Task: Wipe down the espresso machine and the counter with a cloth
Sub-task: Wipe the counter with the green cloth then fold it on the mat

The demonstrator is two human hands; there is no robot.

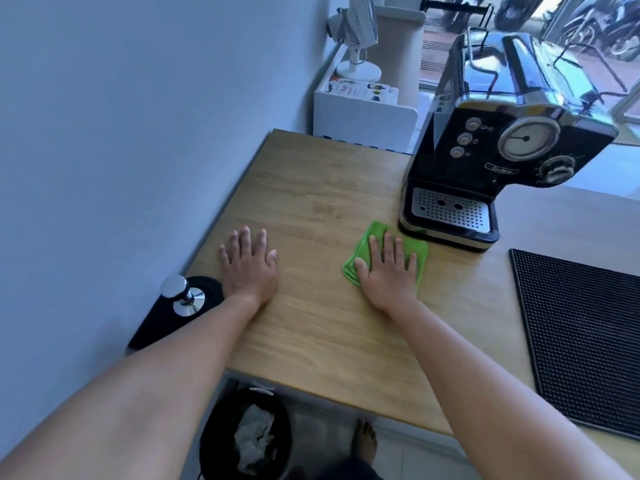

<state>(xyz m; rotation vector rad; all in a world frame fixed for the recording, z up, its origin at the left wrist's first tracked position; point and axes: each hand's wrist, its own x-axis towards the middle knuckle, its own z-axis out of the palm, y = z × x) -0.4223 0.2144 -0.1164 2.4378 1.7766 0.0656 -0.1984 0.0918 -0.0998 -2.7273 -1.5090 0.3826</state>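
Note:
A black and chrome espresso machine (491, 147) stands at the back right of the wooden counter (311, 202), its perforated drip tray facing me. A folded green cloth (372, 237) lies on the counter just in front of the machine's left corner. My right hand (388, 268) lies flat on the cloth with its fingers spread, pressing it to the wood. My left hand (249, 265) rests palm down on the bare counter to the left, fingers apart, holding nothing.
A metal tamper (183, 296) stands on a black mat (166, 323) at the counter's left edge by the wall. A black ribbed bar mat (581, 334) covers the right side. Below the front edge are a black bin (246, 434) and my bare foot (363, 441).

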